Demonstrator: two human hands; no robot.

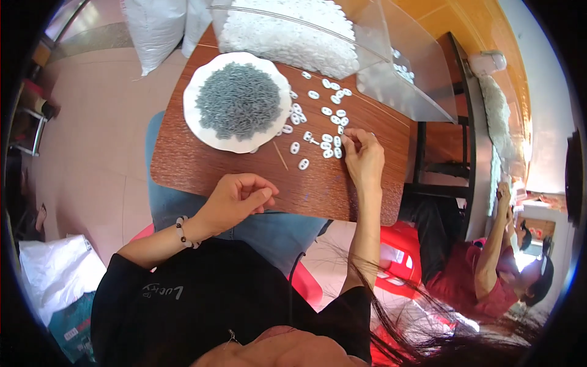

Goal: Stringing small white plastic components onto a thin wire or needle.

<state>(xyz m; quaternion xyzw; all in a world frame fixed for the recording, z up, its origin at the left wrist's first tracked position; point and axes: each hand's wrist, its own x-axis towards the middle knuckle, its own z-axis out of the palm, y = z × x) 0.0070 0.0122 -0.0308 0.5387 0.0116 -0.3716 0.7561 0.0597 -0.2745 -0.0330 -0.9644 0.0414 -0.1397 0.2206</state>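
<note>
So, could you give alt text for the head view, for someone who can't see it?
A person's right hand reaches to small white oval pieces on a brown table, the left hand loosely curled near its edge. A scalloped white plate heaped with gray pieces sits beyond.

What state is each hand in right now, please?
Left hand: loosely curled; whether it holds anything cannot be told.
Right hand: at a white piece; grip cannot be told.
</note>
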